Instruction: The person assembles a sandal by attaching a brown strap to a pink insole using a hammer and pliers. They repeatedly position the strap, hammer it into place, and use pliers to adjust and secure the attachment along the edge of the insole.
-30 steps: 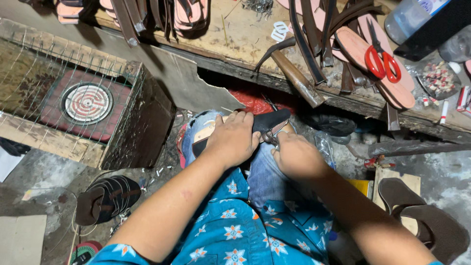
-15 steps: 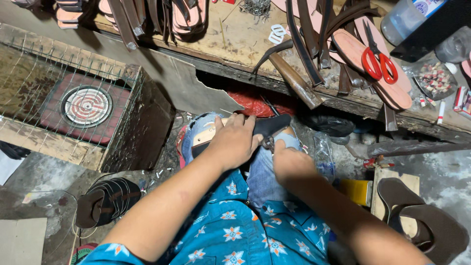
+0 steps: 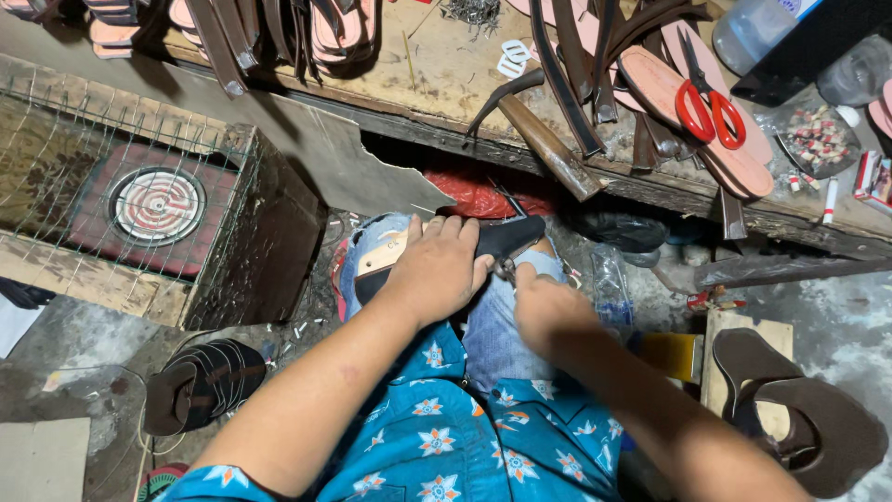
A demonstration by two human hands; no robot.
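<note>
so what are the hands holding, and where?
Left hand presses the dark sandal sole on the lap, gripping its middle. Right hand pinches a small tool, unclear.

Plastic bottle (image 3: 754,30), upper right on the bench: clear, lying tilted, with a blue-and-white label partly cut off by the frame edge. Second clear container (image 3: 857,70), just right of it, at the frame edge; its label cannot be made out. Clear bag (image 3: 816,139) below these: flat, holding many small red-and-white pieces. Small box (image 3: 873,177) at the far right edge: red and white, upright, only partly in view. Crushed clear bottle (image 3: 609,284) on the floor beneath the bench, beside the knee, no label visible. Red plastic bag (image 3: 474,191) under the bench edge, crumpled. No signs or screens appear.
</note>
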